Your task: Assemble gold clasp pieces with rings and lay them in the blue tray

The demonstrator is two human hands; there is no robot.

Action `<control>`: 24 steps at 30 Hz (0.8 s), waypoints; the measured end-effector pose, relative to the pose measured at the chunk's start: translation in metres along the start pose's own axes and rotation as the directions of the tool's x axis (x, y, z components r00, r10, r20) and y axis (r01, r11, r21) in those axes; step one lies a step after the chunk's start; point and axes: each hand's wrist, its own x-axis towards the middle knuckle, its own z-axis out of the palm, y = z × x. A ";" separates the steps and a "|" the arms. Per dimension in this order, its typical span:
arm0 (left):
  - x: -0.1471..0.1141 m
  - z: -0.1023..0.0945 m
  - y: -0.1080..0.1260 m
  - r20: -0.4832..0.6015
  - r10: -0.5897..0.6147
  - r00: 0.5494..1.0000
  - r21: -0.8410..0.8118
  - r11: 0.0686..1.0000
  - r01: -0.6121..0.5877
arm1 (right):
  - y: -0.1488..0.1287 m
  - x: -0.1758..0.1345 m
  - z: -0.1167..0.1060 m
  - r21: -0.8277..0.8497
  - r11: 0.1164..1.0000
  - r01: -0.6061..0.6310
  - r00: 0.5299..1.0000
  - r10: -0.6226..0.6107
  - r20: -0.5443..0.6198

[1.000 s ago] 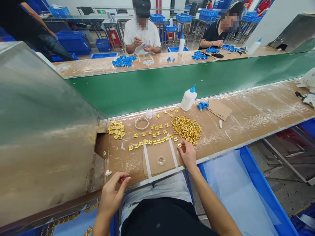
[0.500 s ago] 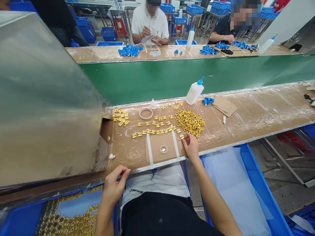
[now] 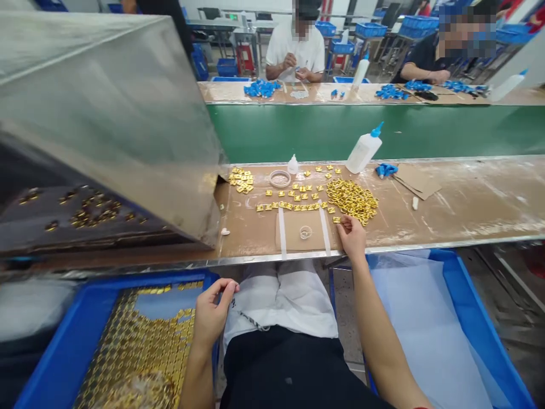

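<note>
My right hand (image 3: 353, 236) is over the bench with its fingertips closed at a small gold square piece (image 3: 336, 220), at the right end of a row of such pieces. Beside it lies a pile of gold rings (image 3: 353, 201). My left hand (image 3: 215, 309) is over my lap, near the blue tray of gold pieces (image 3: 145, 335). Its thumb and fingers are pinched together; anything between them is too small to make out. In front of me a cardboard pad (image 3: 300, 241) with white tape strips carries a small clear round dish (image 3: 305, 232).
A white glue bottle (image 3: 364, 152), a small dropper bottle (image 3: 293, 165) and a tape roll (image 3: 280, 178) stand at the back. A metal housing (image 3: 170, 130) rises on the left. The green belt (image 3: 306, 130) runs behind; people sit beyond. A lined blue bin (image 3: 430, 318) is right.
The view has swung left, so the bench things sit further right and more of the left tray and housing shows. My hands keep nearly the same poses.
</note>
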 end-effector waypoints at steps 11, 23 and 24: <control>-0.045 -0.009 0.026 -0.036 -0.101 0.994 -0.312 0.946 0.084 | -0.014 0.004 -0.003 0.025 0.998 -0.061 0.998 0.061 -0.019; -0.017 -0.009 0.005 -0.099 -0.222 0.970 -0.398 0.902 0.166 | -0.026 0.007 -0.007 -0.041 0.998 -0.055 0.997 0.053 -0.054; -0.011 -0.015 0.003 -0.166 -0.205 0.965 -0.343 0.929 0.138 | -0.023 0.007 -0.007 -0.051 0.998 -0.043 0.998 0.040 -0.055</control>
